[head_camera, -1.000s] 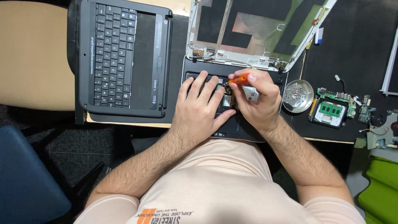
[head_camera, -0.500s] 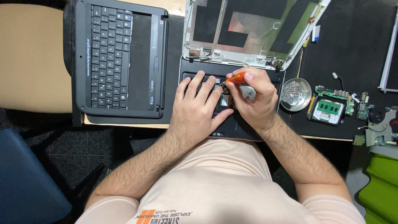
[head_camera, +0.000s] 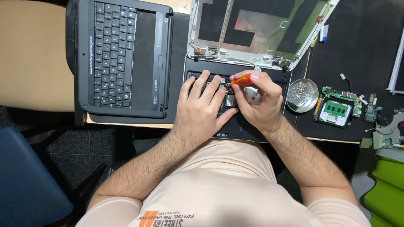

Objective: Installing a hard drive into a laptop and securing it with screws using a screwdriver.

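A small opened laptop base [head_camera: 237, 130] lies at the table's near edge, its insides exposed. My left hand [head_camera: 201, 105] rests flat on it with the fingers spread and holds nothing. My right hand [head_camera: 260, 101] grips an orange-handled screwdriver [head_camera: 241, 80], its tip pointing down into the base between the two hands. A small green circuit part [head_camera: 229, 100] shows between my thumbs. The stripped screen lid [head_camera: 256, 29] stands just beyond the base.
A black keyboard cover [head_camera: 122, 59] lies at the left on the table. A round metal dish [head_camera: 301, 95] with several screws sits right of the base, then a green circuit board [head_camera: 336, 110]. A blue chair [head_camera: 29, 180] is lower left, something green [head_camera: 385, 189] lower right.
The view has shifted a little; both hands stay on the laptop base. The right hand with the screwdriver has barely moved.
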